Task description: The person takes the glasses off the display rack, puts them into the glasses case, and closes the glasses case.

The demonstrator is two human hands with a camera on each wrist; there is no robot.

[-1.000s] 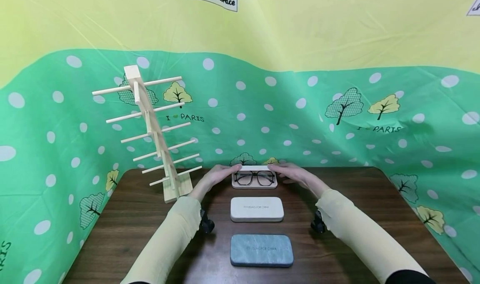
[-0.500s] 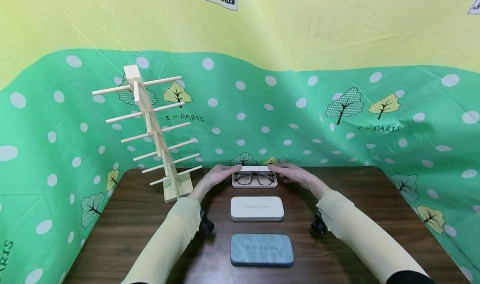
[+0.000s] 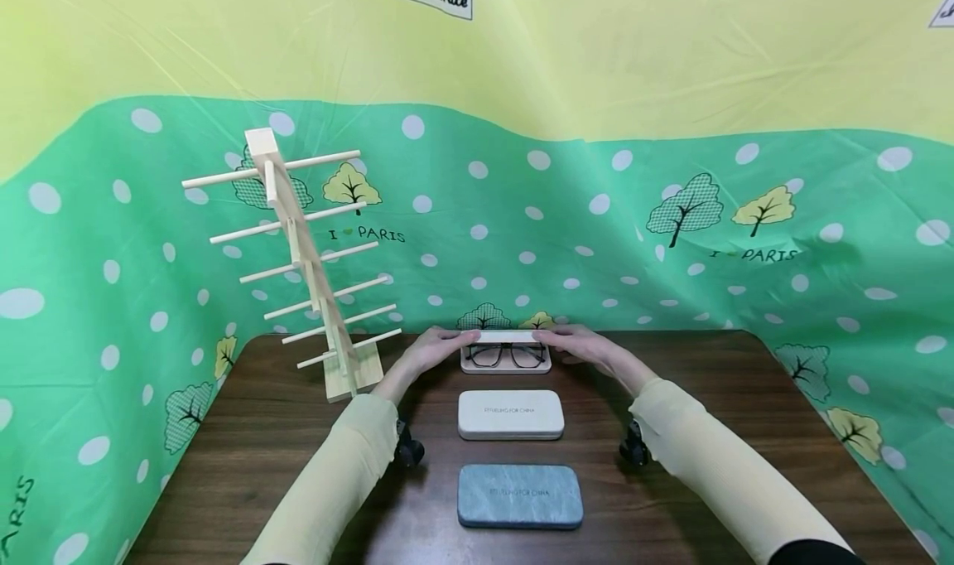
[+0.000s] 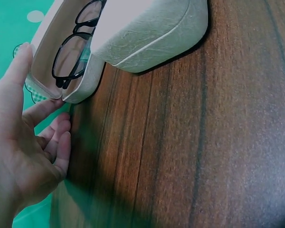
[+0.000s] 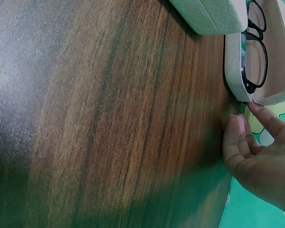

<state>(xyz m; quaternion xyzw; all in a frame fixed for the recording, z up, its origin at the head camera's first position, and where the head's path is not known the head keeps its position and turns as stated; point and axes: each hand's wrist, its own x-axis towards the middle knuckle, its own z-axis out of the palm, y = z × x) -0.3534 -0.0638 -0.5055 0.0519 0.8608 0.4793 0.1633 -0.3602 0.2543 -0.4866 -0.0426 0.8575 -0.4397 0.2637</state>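
Note:
An eyeglass case (image 3: 507, 335) stands open at the table's far edge with its lid raised. Black-framed glasses (image 4: 69, 77) lie inside it. My left hand (image 3: 432, 350) holds the left end of the lid, thumb on its upper edge and index finger low at the hinge corner. At the opposite end, my right hand (image 3: 592, 350) holds the lid likewise; in the right wrist view its index finger (image 5: 268, 118) touches the hinge corner and most of the thumb is cut off. The other fingers curl loosely beside the case.
Closer to me lie a closed white case (image 3: 511, 415) and a closed blue case (image 3: 519, 496), in line with the open one. A wooden peg rack (image 3: 316, 275) stands left of my left hand. A patterned cloth (image 3: 566, 217) hangs behind the table (image 3: 715, 399).
The lid has tipped slightly forward, and its front edge covers a little more of the glasses' top. Both hands stay almost in place on it.

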